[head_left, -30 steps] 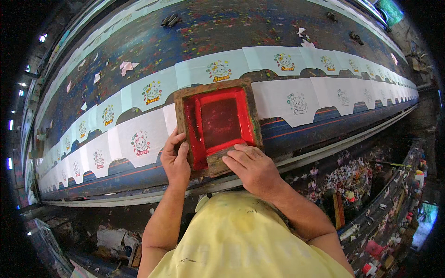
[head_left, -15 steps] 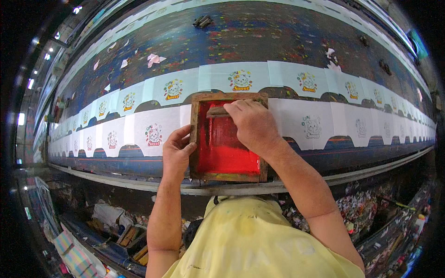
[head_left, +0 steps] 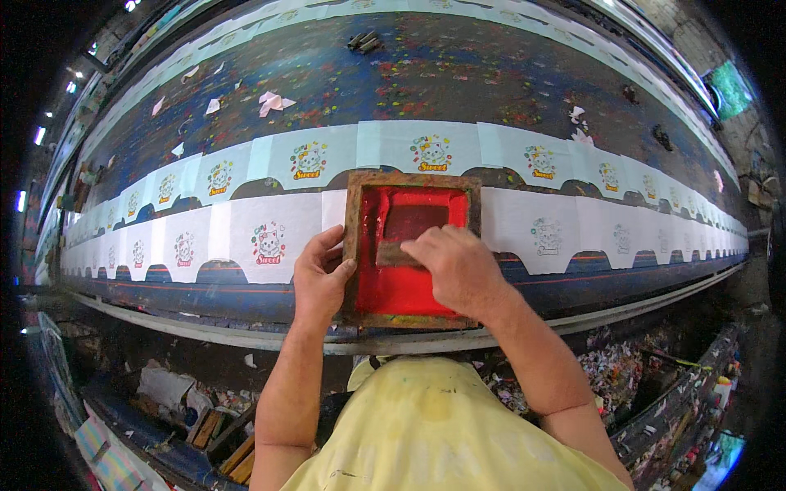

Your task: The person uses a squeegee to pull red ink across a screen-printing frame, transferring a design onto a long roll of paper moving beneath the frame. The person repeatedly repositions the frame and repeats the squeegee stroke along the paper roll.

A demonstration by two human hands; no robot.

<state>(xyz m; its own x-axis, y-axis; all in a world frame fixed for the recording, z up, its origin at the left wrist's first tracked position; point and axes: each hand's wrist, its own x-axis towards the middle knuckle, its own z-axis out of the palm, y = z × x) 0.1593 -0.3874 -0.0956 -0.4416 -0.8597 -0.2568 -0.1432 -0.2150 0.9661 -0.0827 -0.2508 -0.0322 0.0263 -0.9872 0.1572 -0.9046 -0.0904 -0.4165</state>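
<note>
Red ink [head_left: 401, 293] all over frame [head_left: 353, 225], parked mid-row. Right hand [head_left: 463, 268] closed round squeegee [head_left: 395, 255], partway down frame; left hand [head_left: 322, 278] half-curled at frame's left edge, couldn't tell if gripping. Left cloths [head_left: 247, 214] already had red, right cloths [head_left: 520, 214] none visible, so plenty left, I'd guess.

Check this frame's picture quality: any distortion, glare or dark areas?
Head view: the pale rail bows and the corners go black; same view: small lights at the left rim look blown out, the red ink shows faint glints, far prints are too small to judge focus.
</note>
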